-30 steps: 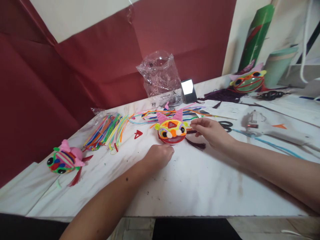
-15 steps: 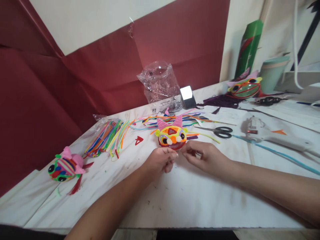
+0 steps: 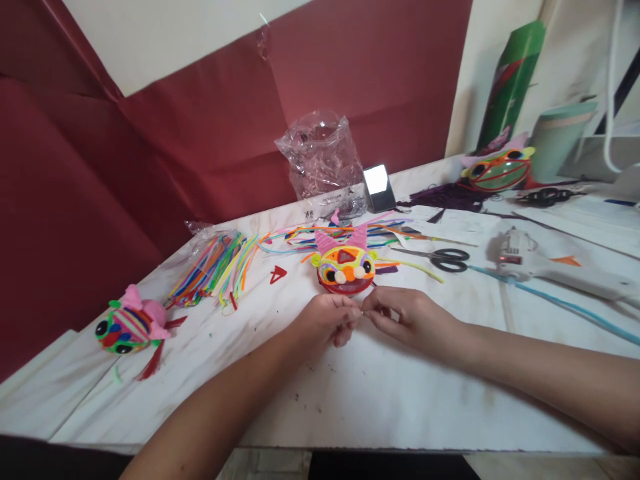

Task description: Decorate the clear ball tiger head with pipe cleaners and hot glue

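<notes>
My left hand (image 3: pixel 327 319) and my right hand (image 3: pixel 405 317) meet fingertip to fingertip just in front of a small orange pipe-cleaner animal head (image 3: pixel 345 263) with pink ears on the white table (image 3: pixel 390 393). Both hands pinch something tiny between thumb and forefinger; I cannot make out what it is. The hands hover just above the tabletop, a little short of the orange head.
A striped pink-eared head (image 3: pixel 129 325) lies at the left, beside a bundle of coloured pipe cleaners (image 3: pixel 213 263). Scissors (image 3: pixel 445 257), a glue gun (image 3: pixel 525 253), a phone (image 3: pixel 379 187), a crumpled plastic bag (image 3: pixel 320 157) and a green head (image 3: pixel 497 170) lie behind.
My right hand left the side of the orange head and came down in front of it. Both hands drew together into a shared pinch.
</notes>
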Demonstrator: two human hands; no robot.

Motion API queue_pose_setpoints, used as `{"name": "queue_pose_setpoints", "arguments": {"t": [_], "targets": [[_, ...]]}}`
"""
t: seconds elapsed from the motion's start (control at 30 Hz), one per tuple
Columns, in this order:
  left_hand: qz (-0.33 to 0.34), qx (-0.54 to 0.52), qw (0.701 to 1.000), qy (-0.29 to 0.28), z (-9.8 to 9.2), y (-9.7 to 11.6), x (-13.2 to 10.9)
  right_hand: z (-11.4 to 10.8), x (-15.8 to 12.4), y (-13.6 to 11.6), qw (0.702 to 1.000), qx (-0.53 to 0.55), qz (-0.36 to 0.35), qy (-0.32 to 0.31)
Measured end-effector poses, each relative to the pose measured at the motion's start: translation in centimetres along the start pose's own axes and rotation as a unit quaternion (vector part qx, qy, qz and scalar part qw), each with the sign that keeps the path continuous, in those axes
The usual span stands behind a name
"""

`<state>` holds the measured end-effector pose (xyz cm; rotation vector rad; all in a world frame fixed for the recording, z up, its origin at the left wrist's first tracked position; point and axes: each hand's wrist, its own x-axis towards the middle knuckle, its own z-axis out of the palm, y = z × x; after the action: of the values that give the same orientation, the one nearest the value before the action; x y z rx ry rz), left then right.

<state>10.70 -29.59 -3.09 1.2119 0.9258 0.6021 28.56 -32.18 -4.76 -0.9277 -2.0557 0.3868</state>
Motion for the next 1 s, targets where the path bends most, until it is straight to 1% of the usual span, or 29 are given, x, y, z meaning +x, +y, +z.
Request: {"name": "queue_pose_setpoints", "arguments": {"t": [0.13, 0.2, 0.37, 0.57, 0.8, 1.0], "targets": [[-0.002, -0.007, 1.000, -0.001, 0.0, 0.0, 0.0, 0.3, 0.2, 0.1, 0.995, 0.056, 0.079, 0.005], [0.006, -0.012, 1.000, -0.003, -0.1, -0.1, 0.0, 0.3, 0.3, 0.1, 0.993, 0.071, 0.097, 0.008], [0.014, -0.026, 1.000, -0.005, -0.1, -0.6, 0.2, 0.3, 0.1, 0.0, 0.994, 0.057, 0.091, 0.006], [0.015, -0.036, 0.999, 0.007, -0.2, -1.0, 0.5, 0.4, 0.0, -0.2, 0.995, 0.048, 0.084, 0.015], [0.025, -0.035, 0.999, 0.012, 0.0, -0.9, 0.3, 0.4, 0.4, -0.1, 0.990, 0.092, 0.102, 0.022], [0.027, -0.039, 0.999, 0.018, -0.1, -1.2, 0.5, 0.5, 0.3, -0.1, 0.996, 0.067, 0.045, 0.041]]}}
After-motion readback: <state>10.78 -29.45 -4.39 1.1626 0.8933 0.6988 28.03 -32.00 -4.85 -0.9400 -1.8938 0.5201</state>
